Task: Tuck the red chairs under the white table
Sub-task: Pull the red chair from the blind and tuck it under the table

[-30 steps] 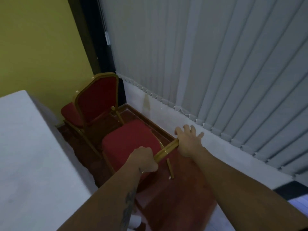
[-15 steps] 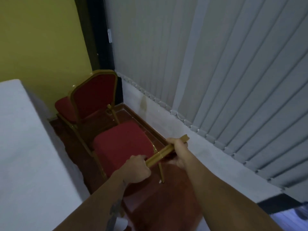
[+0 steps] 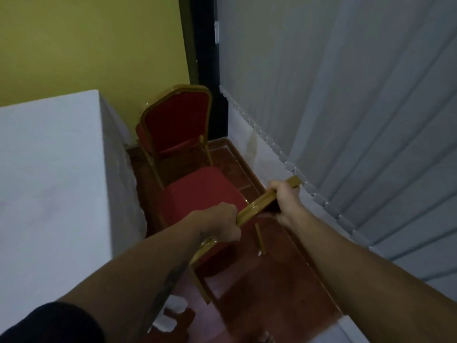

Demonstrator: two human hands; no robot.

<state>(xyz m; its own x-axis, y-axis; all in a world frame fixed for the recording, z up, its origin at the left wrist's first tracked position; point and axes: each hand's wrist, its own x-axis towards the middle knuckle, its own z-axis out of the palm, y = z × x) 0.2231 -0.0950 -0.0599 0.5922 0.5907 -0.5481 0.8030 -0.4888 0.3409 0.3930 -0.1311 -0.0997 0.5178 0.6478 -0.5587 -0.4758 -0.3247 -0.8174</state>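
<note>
Red velvet, gold frames: two chairs beside the white surface (image 3: 57, 169).
The left hand (image 3: 217, 225) and right hand (image 3: 284, 199) both clasp the near chair (image 3: 200, 191) by its top rail; the far chair (image 3: 175, 122) stands in the corner.

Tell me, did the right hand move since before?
Yes. The right hand lay open on the chair's gold top rail; now it grips it, nearer the blinds.

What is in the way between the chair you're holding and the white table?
Nothing visible. Both hands, left and right, grip the near red chair beside the white table; only bare floor lies between them.
</note>
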